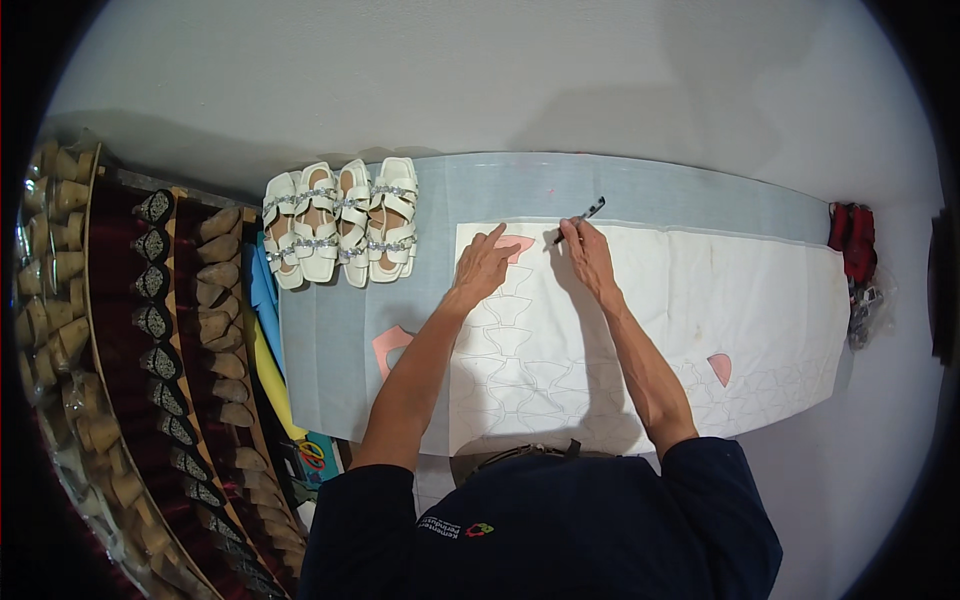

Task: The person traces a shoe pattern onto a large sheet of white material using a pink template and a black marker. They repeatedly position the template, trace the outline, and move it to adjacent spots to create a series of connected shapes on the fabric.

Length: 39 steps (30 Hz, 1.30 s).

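Observation:
A white sheet [655, 300] lies spread on the table, with rows of drawn outlines of shoe pattern pieces on its left and lower parts. Near its upper left corner my left hand [484, 266] rests with fingers spread, their tips on a small pink pattern piece [519, 243] and holding it flat. My right hand [590, 255] is closed around a dark pen [595, 208], to the right of the pink piece. The pen points down towards the sheet; whether it touches is unclear. Another pink piece [720, 369] lies on the right of the sheet, and a larger pink piece [391, 347] lies left of my left forearm.
White sandals [392, 220] with jewelled straps stand in a row at the table's back left. Shelves of shoe lasts [222, 285] and dark patterned shoes [152, 280] line the left. Scissors [312, 455] hang by the near left edge. Red and black items [853, 240] sit at the right end.

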Each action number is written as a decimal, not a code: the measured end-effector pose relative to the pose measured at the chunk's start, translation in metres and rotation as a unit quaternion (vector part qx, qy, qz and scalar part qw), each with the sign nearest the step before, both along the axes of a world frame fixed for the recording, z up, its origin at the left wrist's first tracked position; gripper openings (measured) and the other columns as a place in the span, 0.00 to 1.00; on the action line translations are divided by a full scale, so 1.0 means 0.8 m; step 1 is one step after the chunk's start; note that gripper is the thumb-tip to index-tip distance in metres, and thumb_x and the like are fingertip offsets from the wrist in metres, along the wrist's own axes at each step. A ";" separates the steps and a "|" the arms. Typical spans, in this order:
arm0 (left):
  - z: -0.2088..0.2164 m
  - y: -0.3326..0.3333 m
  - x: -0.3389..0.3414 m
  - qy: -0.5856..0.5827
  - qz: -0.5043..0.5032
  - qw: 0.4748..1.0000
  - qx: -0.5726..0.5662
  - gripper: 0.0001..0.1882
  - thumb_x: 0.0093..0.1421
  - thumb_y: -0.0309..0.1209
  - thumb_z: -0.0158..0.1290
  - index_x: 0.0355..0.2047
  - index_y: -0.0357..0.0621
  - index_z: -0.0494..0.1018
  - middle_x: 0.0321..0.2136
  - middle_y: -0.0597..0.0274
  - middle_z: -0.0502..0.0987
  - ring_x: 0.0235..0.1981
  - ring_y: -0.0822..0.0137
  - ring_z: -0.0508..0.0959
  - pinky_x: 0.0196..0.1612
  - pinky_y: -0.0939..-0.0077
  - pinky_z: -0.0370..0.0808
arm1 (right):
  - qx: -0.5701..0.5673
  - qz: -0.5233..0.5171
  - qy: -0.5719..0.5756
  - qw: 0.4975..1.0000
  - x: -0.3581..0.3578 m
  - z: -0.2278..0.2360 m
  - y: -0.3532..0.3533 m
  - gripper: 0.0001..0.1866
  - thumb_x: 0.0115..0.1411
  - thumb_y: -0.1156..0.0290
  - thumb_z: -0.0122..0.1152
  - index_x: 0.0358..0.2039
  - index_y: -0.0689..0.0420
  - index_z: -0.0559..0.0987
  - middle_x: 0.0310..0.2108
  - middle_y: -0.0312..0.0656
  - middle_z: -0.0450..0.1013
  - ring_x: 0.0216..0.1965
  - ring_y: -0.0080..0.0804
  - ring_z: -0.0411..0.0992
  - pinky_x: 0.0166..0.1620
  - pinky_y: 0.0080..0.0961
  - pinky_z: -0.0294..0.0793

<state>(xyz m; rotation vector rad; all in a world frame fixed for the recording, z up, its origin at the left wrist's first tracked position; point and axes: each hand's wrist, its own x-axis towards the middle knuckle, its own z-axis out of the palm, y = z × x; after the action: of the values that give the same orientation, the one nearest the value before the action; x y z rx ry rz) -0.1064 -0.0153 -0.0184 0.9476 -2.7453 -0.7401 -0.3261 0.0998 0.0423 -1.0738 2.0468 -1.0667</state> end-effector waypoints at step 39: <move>0.002 0.378 0.089 -0.029 0.085 0.996 0.000 0.36 0.70 0.48 0.53 0.74 0.50 0.64 0.76 0.49 0.56 0.73 0.40 0.54 0.73 0.28 0.46 | 0.050 0.073 0.259 0.962 0.108 -0.057 0.221 0.35 0.55 0.40 0.74 0.55 0.49 0.78 0.38 0.41 0.83 0.40 0.41 0.82 0.43 0.46 0.69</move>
<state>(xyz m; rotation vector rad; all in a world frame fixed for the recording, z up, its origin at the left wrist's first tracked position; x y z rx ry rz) -0.0351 0.2871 -0.0165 1.2025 -2.6691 -0.6933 -0.2395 0.2763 -0.0031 -1.5451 2.3385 -0.6419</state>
